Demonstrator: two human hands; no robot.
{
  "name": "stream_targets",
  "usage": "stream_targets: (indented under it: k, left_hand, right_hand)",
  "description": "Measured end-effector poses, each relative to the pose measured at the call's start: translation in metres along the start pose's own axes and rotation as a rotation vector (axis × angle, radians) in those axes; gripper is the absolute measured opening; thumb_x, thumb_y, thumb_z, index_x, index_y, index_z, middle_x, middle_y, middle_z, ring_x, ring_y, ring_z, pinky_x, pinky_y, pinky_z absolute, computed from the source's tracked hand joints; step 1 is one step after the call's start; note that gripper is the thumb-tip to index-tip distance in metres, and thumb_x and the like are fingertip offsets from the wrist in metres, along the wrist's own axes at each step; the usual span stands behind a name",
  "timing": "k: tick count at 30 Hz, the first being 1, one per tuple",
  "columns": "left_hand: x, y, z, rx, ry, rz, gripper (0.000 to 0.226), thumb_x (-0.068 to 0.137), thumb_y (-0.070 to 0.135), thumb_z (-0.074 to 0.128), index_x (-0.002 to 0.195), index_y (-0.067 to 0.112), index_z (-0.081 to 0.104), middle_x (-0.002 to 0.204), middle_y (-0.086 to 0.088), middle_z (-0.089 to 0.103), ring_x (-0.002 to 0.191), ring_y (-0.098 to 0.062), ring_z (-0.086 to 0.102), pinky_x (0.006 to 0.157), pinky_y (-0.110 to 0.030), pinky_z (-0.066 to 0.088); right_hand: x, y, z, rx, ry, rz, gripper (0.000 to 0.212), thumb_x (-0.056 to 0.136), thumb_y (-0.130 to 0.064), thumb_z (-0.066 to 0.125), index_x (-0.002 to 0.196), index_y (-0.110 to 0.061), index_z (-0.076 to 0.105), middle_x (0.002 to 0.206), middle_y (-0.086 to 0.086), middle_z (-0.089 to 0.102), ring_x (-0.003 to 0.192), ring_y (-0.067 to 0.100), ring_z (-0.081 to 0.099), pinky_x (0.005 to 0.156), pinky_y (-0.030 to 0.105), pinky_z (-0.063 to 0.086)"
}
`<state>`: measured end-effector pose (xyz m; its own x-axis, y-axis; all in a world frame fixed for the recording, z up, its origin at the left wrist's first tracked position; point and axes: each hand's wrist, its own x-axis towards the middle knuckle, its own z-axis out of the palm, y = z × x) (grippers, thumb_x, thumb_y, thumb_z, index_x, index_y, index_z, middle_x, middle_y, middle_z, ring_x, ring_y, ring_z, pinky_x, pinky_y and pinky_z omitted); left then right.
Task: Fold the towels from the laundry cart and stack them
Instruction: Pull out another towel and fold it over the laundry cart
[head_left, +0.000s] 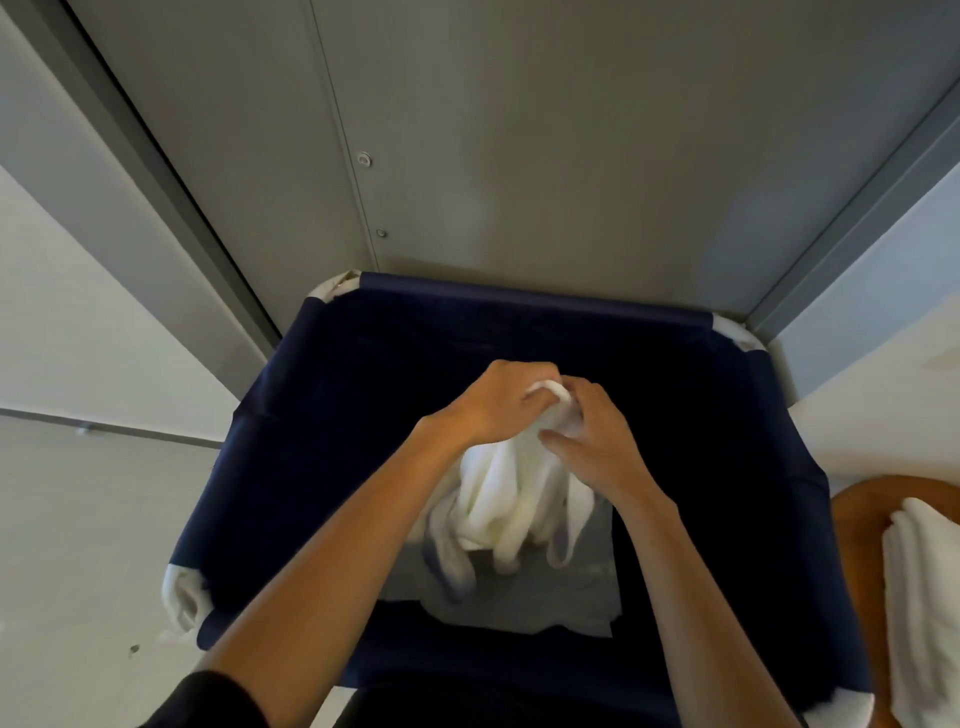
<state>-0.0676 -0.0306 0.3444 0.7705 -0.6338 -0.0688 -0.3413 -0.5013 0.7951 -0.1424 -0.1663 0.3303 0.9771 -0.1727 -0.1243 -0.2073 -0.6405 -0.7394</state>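
A person stands over a big, dark blue cloth laundry cart (311, 415) and looks down into it. Both arms reach out over the open top.

The left hand (498, 405) has its fingers curled tight round the top end of a soft white towel (509, 499). The right hand (592, 441) is just beside it, touching it, and its fingers curl round the same bunched-up end. So both hands are grasping the towel.

The white towel hangs down from the hands in long, floppy folds. It is over the middle of the cart, inside the blue walls. Its low ends dangle above a flat grey cloth (571, 597) that lies at the bottom of the cart. It is hard to tell if the towel touches the grey cloth.

The cart has white padded corners (182, 597).

To the right of the cart is a round brown wooden table (857, 519). On it sits a pile of folded white towels (924, 571), partly cut off by the edge of the view.

Behind the cart stands a tall grey metal wall (519, 156). A black sleeve (208, 701) shows on the left arm.
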Motion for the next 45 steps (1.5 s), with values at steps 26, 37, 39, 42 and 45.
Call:
stream_targets:
  k: [26,37,39,42,45]
  left_hand:
    - [-0.012,-0.044,-0.029,0.126,0.619,-0.147,0.015,0.096,0.006,0.045,0.096,0.011,0.059,0.085,-0.003,0.061,0.071,-0.019,0.059,0.061,-0.036,0.052]
    - [-0.015,-0.038,-0.023,0.431,0.293,-0.297,0.007,0.092,0.013,0.049,0.094,0.01,0.054,0.088,-0.006,0.056,0.068,-0.022,0.055,0.056,-0.028,0.04]
    - [-0.017,-0.032,-0.011,0.371,0.17,-0.234,0.006,0.09,0.014,0.051,0.096,0.014,0.051,0.094,-0.004,0.051,0.075,-0.026,0.056,0.062,-0.032,0.044]
    - [-0.014,-0.018,0.005,0.198,0.114,-0.107,0.01,0.09,0.019,0.055,0.088,0.015,0.047,0.085,-0.001,0.053,0.071,-0.023,0.055,0.063,-0.037,0.048]
    - [-0.007,-0.013,0.005,0.169,0.185,-0.074,0.008,0.094,0.015,0.05,0.086,0.013,0.046,0.076,0.0,0.054,0.065,-0.023,0.055,0.06,-0.042,0.05]
  right_hand:
    - [0.014,0.009,-0.024,0.035,0.341,-0.006,0.013,0.091,-0.009,0.057,0.092,-0.021,0.061,0.093,-0.003,0.059,0.076,0.004,0.054,0.06,0.005,0.039]
    - [0.012,-0.001,-0.015,0.137,0.275,-0.074,0.016,0.094,-0.011,0.052,0.091,-0.023,0.062,0.078,-0.014,0.062,0.074,0.002,0.059,0.061,0.01,0.042]
    - [0.012,-0.012,-0.014,0.182,0.243,-0.152,0.016,0.094,-0.01,0.052,0.094,-0.02,0.064,0.083,-0.012,0.064,0.079,-0.001,0.059,0.065,0.006,0.043]
    - [0.015,-0.021,-0.01,0.167,0.18,-0.232,0.017,0.093,-0.006,0.052,0.098,-0.011,0.067,0.088,-0.004,0.067,0.081,0.002,0.061,0.068,0.004,0.042]
    - [0.016,-0.019,-0.01,0.175,0.182,-0.219,0.017,0.094,-0.008,0.054,0.102,-0.01,0.068,0.093,-0.004,0.067,0.083,0.001,0.061,0.071,0.004,0.043]
